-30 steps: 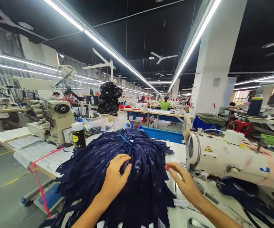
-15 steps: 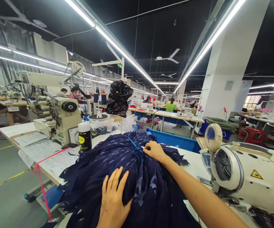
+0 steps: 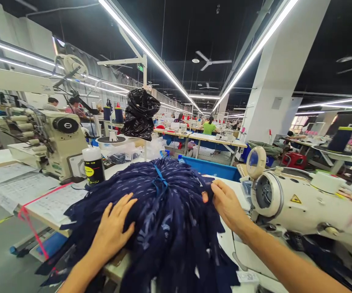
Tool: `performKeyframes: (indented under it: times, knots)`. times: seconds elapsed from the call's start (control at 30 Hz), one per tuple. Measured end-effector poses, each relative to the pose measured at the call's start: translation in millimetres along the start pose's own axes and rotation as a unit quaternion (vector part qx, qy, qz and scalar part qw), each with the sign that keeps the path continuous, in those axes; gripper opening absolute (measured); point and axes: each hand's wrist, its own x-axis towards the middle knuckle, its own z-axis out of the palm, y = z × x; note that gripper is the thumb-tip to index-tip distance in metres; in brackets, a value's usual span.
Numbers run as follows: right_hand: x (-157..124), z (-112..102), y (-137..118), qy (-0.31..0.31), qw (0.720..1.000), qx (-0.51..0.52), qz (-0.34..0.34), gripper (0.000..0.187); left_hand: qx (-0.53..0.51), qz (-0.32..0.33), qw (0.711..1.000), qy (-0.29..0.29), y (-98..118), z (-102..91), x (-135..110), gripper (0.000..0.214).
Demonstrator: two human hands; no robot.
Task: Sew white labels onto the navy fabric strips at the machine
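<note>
A big bundle of dark navy fabric strips [image 3: 176, 211] spreads over the white table in front of me. A blue tie [image 3: 160, 179] gathers it near its top. My left hand [image 3: 115, 224] rests on the left side of the bundle with its fingers apart. At the right edge, my right hand [image 3: 225, 199] pinches a navy strip between thumb and fingers, away from the tie.
Left of the bundle stand a black spray can [image 3: 93, 167] and a sewing machine [image 3: 60, 142] beside printed sheets [image 3: 26, 191]. Another sewing machine [image 3: 298, 203] is close on the right. A blue bin [image 3: 212, 167] lies behind the bundle, and a black plastic bag [image 3: 141, 114] hangs above.
My right hand has left the blue tie and moved right, taking hold of a strip at the edge. My left hand has shifted left on the bundle. The view has turned right.
</note>
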Motion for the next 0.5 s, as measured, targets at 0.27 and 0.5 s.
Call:
performKeyframes:
  times: [0.27, 0.5]
  knots:
    - [-91.2, -47.5, 4.4, 0.023, 0.996, 0.075, 0.043, 0.018, -0.113, -0.018, 0.992, 0.044, 69.6, -45.5, 19.0, 0.035]
    - [-101.9, -42.7, 7.2, 0.09, 0.983, -0.116, -0.114, 0.013, -0.328, 0.113, 0.937, -0.022, 199.7, -58.7, 40.8, 0.033]
